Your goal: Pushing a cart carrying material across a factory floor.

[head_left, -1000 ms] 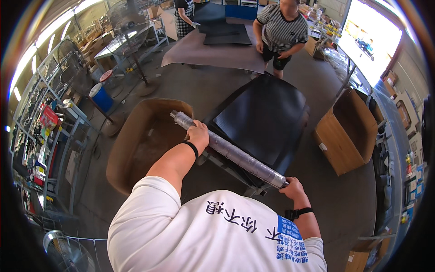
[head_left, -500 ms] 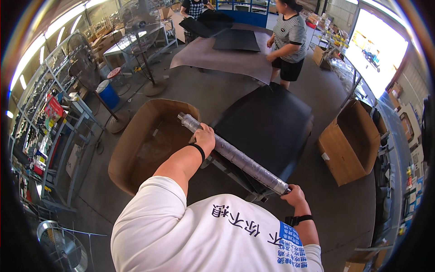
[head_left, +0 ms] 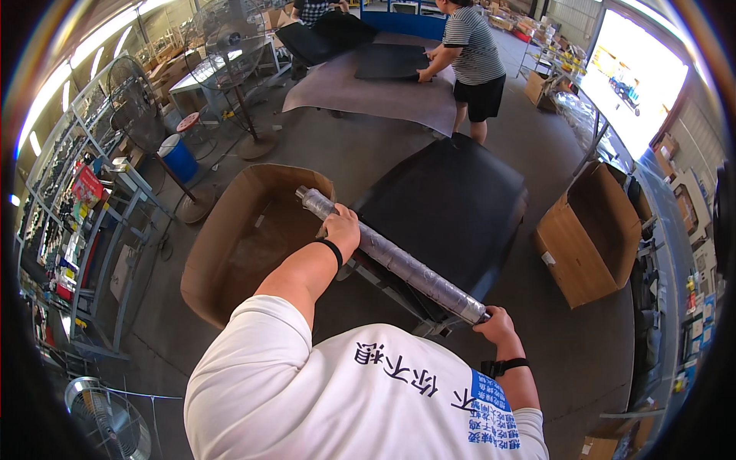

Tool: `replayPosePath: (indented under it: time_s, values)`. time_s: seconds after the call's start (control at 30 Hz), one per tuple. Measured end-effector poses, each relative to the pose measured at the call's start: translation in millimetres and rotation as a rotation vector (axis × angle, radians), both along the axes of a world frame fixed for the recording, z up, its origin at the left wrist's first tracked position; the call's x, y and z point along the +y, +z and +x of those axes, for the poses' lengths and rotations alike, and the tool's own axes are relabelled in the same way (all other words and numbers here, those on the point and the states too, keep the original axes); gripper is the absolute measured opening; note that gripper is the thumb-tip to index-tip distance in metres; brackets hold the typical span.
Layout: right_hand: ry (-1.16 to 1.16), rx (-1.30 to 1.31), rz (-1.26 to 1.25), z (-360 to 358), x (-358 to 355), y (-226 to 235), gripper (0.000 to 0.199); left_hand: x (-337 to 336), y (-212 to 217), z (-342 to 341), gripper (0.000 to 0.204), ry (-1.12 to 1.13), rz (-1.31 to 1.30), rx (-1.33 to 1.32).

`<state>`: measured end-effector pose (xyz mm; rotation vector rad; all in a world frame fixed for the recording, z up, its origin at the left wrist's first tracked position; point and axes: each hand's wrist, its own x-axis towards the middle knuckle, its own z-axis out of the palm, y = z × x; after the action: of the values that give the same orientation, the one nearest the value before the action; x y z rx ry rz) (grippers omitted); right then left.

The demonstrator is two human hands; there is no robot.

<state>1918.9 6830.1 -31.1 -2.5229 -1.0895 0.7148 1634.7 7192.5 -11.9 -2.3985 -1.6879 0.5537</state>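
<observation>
We hold a long film-wrapped roll (head_left: 406, 268) between our two hands, slanting from far left to near right across the near edge of a black sheet (head_left: 452, 207) that lies on a table in front of us. Our left hand (head_left: 342, 228) grasps the roll from above, short of its far left end, where a narrower core pokes out over the rim of a big cardboard box (head_left: 205, 287). Our right hand (head_left: 497, 325) is closed around the near right tip; its fingers curl over the end, though we cannot tell exactly how they sit on the core. We wear a black band on each wrist and a white shirt (head_left: 307, 406). To the right, on the floor and well apart from the roll, stands another open carton (head_left: 571, 264). On the far side, a brownish sheet (head_left: 330, 88) drapes over a second table, and a co-worker in a striped top (head_left: 469, 46) leans in with both hands at a smaller black piece (head_left: 387, 61) on it. A second co-worker in checked clothes (head_left: 312, 11) stands farther left, beside a curled dark sheet (head_left: 326, 37). Left of them we see standing fans (head_left: 132, 96) and a blue barrel (head_left: 178, 159).
</observation>
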Motion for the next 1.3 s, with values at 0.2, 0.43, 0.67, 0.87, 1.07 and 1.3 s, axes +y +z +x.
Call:
replayPosePath:
  time_s: [0.2, 0.43, 0.67, 0.87, 1.07, 1.3]
  values:
    - [0.019, -0.022, 0.009, -0.4, -0.6, 2.1, 0.063, 1.6, -1.3, -1.3, 0.07, -0.001, 0.008, -0.036]
    - [0.011, 0.006, -0.006, 0.9, -0.4, 1.8, 0.062, -2.9, 4.2, 0.8, 0.066, -0.013, 0.025, -0.016]
    - [0.005, 0.022, -0.053, -0.4, 0.7, 7.3, 0.063, -4.0, 2.7, 0.2, 0.066, -0.028, 0.046, 0.008]
    - [0.001, 0.067, -0.083, 3.0, 0.1, 4.7, 0.064, -3.3, 3.4, 0.5, 0.065, -0.021, 0.034, 0.006]
    - [0.005, 0.073, -0.088, 4.6, -0.2, 2.3, 0.065, -4.5, 7.1, 1.1, 0.064, -0.019, 0.017, -0.006]
    - [0.004, 0.006, -0.008, 4.8, 0.2, -5.9, 0.062, -0.9, 3.4, 1.9, 0.064, -0.03, 0.039, 0.003]
